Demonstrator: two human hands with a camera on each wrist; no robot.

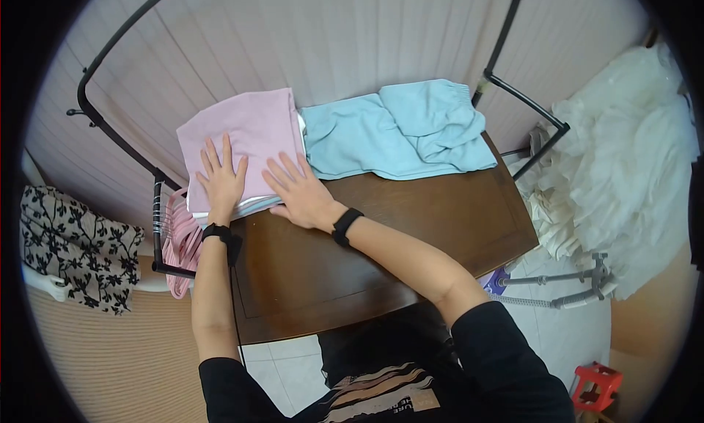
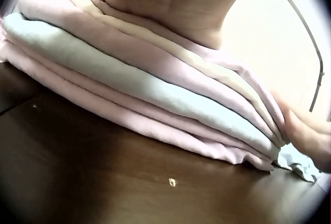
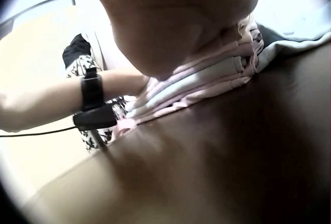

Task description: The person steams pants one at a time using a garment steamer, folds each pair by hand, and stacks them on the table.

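A stack of folded clothes (image 2: 150, 87) in pink, pale blue and cream layers lies at the left of the wooden table, a pink folded garment (image 1: 257, 115) on top. My left hand (image 1: 221, 179) rests flat on that pink garment with its fingers spread. At the stack's right front edge is my right hand (image 1: 302, 193), its straight fingers on the pink cloth and its thumb low beside the edge. Right of the stack, touching it, a light blue pair of elastic-waisted pants (image 1: 396, 133) lies folded lengthwise and somewhat wrinkled.
The dark wooden table (image 1: 352, 254) stands inside a black metal rack (image 1: 121, 140). Pink hangers (image 1: 180, 236) hang at the rack's left. Further left is a black-flowered garment (image 1: 77, 243); at the right are white ruffled dresses (image 1: 616, 159) and a red stool (image 1: 595, 386).
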